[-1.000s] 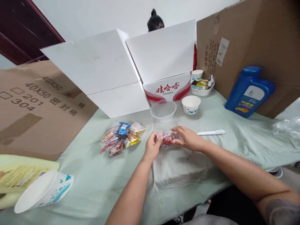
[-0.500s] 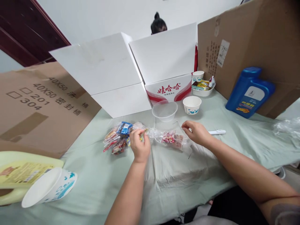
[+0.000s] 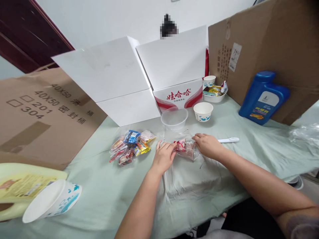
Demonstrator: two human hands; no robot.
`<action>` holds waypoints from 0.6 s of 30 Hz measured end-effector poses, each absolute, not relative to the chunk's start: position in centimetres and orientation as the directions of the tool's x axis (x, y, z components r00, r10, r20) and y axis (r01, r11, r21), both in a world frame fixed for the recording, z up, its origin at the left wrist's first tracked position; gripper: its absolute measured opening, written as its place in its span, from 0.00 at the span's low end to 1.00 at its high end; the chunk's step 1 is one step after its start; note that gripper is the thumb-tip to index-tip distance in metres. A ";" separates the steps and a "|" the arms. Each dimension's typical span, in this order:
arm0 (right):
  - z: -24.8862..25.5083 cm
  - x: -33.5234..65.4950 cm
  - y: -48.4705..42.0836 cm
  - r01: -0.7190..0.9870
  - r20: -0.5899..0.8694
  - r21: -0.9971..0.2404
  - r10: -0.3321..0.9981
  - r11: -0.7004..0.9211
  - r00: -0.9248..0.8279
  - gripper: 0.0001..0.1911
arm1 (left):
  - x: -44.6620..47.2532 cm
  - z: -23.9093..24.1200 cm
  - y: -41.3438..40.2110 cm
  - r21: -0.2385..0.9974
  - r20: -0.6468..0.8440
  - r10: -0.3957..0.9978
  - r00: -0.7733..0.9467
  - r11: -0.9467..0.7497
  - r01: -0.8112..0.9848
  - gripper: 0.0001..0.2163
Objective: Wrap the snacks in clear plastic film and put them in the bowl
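- the work in hand is the handling of a clear bag of sweets [image 3: 186, 148]. it lies on the surface [image 3: 99, 186] in the middle, just near of the clear bowl [image 3: 174, 117] and right of the snack pile [image 3: 131, 146].
- the left hand [image 3: 164, 156] lies low with its fingers loosely spread, their tips touching the bag's left end. it does not seem to pinch anything.
- the right hand [image 3: 207, 144] is curled over the bag's right end, knuckles up. whether it nips the film i cannot tell.
- judgement: the bag is being gathered between the two hands. the film looks slack and the sweets loose inside, so a further move calls for a firm hold at both ends, kept apart from the snack pile.
- half a second ago the left hand was closed and further left, beside the snack pile, with the bag drawn out long. it has since come right and opened, the right hand has dropped onto the bag, and the bag is bunched shorter.
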State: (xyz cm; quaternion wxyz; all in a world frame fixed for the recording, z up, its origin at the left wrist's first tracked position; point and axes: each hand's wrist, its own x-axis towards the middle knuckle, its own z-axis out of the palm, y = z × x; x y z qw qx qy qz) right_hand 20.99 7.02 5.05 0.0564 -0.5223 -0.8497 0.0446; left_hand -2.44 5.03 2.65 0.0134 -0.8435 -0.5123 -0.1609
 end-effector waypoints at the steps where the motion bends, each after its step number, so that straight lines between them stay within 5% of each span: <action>1: 4.7 21.2 7.5 0.907 0.054 -0.108 0.913 0.408 -0.404 0.16 | -2.5 3.2 4.7 0.139 0.279 0.863 0.421 -0.470 0.872 0.14; 4: 4.4 21.5 8.1 0.924 0.114 -0.087 0.925 0.373 -0.362 0.16 | -2.5 5.0 3.2 0.199 0.097 0.865 0.492 -0.501 0.842 0.08; 9: 4.4 20.0 6.8 0.735 0.332 -0.287 0.784 0.614 -0.525 0.16 | -2.0 7.3 0.9 0.508 -0.310 0.679 0.666 -0.474 0.720 0.02; 12: 3.3 18.8 6.0 0.662 0.339 -0.312 0.731 0.682 -0.592 0.21 | -1.5 7.4 1.0 0.582 -0.177 0.761 0.624 -0.431 0.690 0.02; 15: 2.1 18.2 5.8 0.713 0.237 -0.272 0.763 0.646 -0.601 0.29 | -1.2 6.2 2.3 0.509 0.119 0.917 0.381 -0.386 0.769 0.07; 18: 1.7 18.1 5.9 0.763 0.161 -0.231 0.797 0.604 -0.582 0.30 | -1.5 4.2 3.6 0.425 0.159 0.946 0.284 -0.325 0.845 0.22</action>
